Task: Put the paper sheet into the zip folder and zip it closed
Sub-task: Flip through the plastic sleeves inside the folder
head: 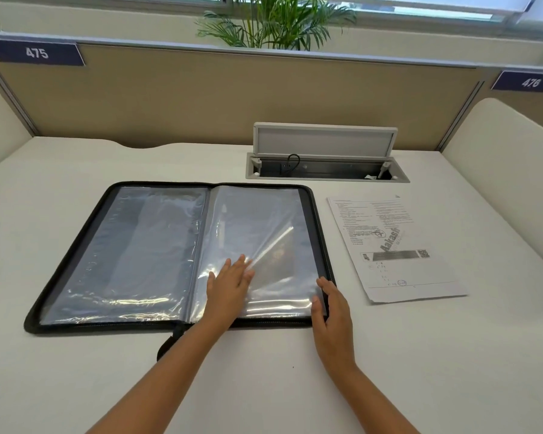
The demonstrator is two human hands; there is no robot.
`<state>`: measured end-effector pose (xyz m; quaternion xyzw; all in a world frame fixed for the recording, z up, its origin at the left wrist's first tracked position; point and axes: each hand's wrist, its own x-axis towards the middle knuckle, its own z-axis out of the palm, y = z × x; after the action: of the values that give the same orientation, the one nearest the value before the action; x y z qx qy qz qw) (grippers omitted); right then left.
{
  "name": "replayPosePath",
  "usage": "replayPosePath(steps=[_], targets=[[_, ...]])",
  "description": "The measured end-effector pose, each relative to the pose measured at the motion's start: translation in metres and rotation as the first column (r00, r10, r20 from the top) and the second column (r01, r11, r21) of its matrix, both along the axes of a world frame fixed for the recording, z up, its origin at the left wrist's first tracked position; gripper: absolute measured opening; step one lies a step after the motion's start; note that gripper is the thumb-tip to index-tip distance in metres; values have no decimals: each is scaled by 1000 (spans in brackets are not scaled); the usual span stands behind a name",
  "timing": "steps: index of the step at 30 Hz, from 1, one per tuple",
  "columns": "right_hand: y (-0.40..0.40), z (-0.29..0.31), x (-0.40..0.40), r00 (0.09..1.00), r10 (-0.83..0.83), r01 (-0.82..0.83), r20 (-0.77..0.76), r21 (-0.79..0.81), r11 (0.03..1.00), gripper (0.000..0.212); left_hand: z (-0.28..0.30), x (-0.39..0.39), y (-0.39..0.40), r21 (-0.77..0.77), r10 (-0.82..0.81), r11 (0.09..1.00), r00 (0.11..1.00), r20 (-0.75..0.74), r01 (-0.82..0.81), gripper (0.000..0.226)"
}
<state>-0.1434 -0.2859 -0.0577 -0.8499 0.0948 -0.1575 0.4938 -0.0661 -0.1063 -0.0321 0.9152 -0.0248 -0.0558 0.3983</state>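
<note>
A black zip folder lies open flat on the white desk, showing clear plastic sleeves on both halves. My left hand rests flat with straight fingers on the right half's sleeve, near the lower middle. My right hand touches the folder's lower right corner, its fingers along the sleeve edge. The printed paper sheet lies on the desk just right of the folder, apart from both hands.
An open cable hatch with a raised lid sits in the desk behind the folder. A beige partition bounds the back, cream side panels the sides. A plant stands behind the partition.
</note>
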Motion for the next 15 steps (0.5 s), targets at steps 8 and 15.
replayPosePath(steps=[8, 15], targets=[[1, 2, 0, 1000, 11, -11, 3, 16, 1000, 37, 15, -7, 15, -403, 16, 913, 992, -127, -67, 48], [0, 0, 0, 1000, 8, -8, -7, 4, 1000, 37, 27, -12, 22, -566, 99, 812, 990, -103, -140, 40]])
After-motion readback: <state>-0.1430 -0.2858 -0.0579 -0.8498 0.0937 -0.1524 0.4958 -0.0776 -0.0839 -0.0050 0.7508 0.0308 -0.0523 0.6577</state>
